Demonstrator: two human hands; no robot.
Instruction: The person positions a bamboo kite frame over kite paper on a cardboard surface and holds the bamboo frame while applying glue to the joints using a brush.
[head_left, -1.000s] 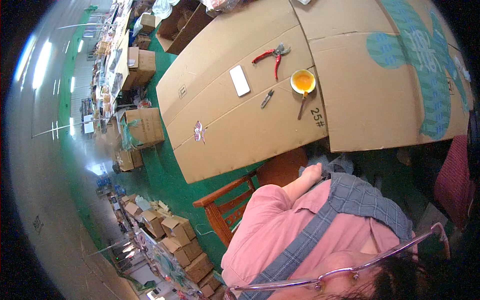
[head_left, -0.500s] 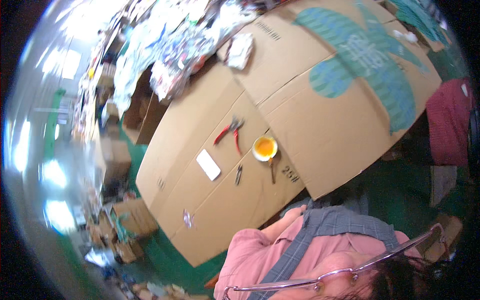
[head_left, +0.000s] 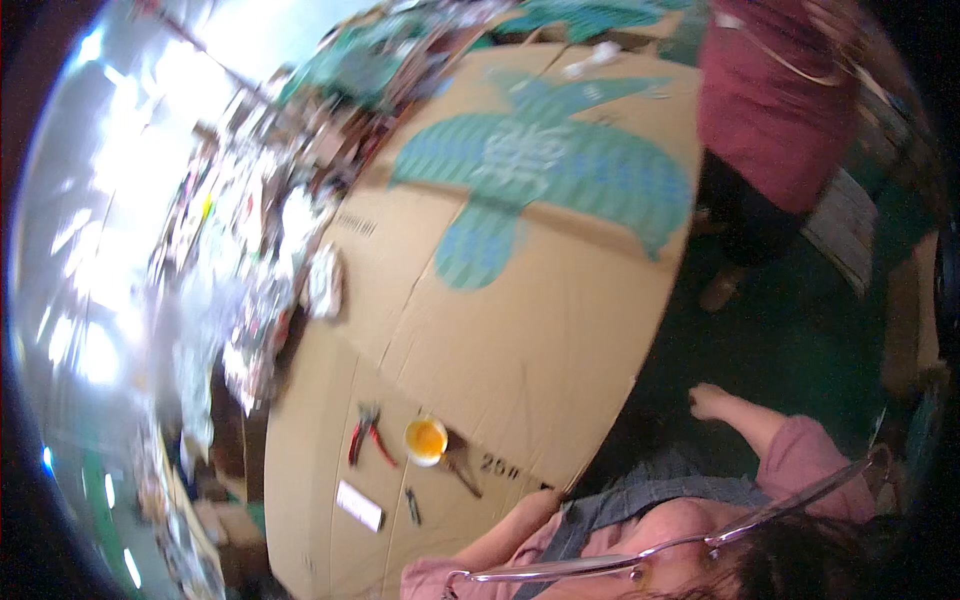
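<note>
Place: workshop or small factory floor | worktop [head_left: 510, 335] faced with cardboard sheets, green tape [head_left: 590, 175] across them | red-handled pliers [head_left: 368, 425] lying near a bowl [head_left: 424, 463] of orange contents | plastic-wrapped goods [head_left: 252, 362] heaped alongside, cardboard box [head_left: 236, 448] below | strip lights [head_left: 132, 568] | another person [head_left: 765, 115] standing by the worktop

A cardboard-covered table [head_left: 530, 360] is marked with green tape [head_left: 478, 250] beyond a white bowl [head_left: 411, 446] of orange liquid. Red-handled pliers [head_left: 366, 430] are laid left of the bowl, a white flat rectangle [head_left: 360, 506] nearer and left, a small dark pen-like item [head_left: 413, 506] nearer, and a brown-handled tool [head_left: 464, 474] just right and nearer. Far beyond the bowl, a crumpled white piece [head_left: 592, 60] is seen.
</note>
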